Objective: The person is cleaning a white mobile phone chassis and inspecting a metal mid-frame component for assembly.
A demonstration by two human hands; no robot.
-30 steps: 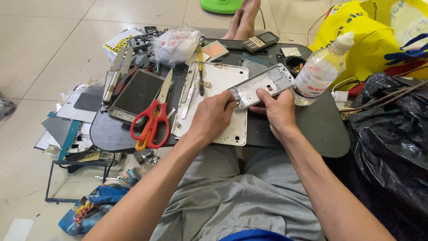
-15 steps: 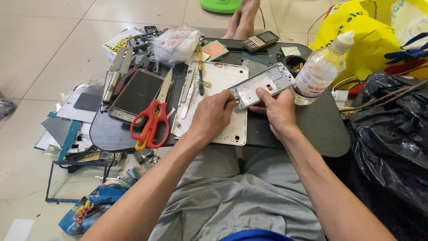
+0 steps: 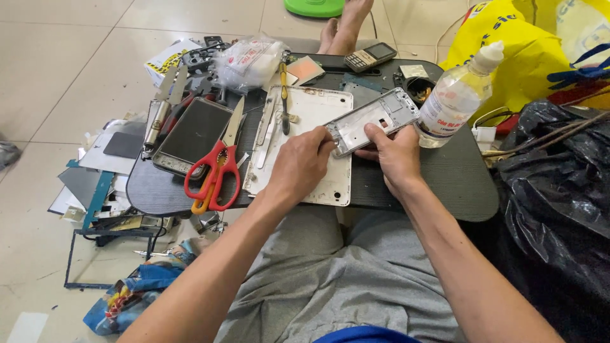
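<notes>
- There is a single view, from a camera worn on the person's head.
- It looks steeply down and forward over the person's own forearms and lap.
- It sits close: the left hand [image 3: 298, 166] and right hand [image 3: 395, 155] lie near mid-frame, on the dark worktop [image 3: 445, 184].
- Beyond the fingers [image 3: 375, 132] the worktop's far edge and tiled floor [image 3: 57, 70] show; left of them, floor clutter; right, a black bag [image 3: 559, 190].

Left hand [image 3: 298, 166] hides its fingers' grip.
</notes>
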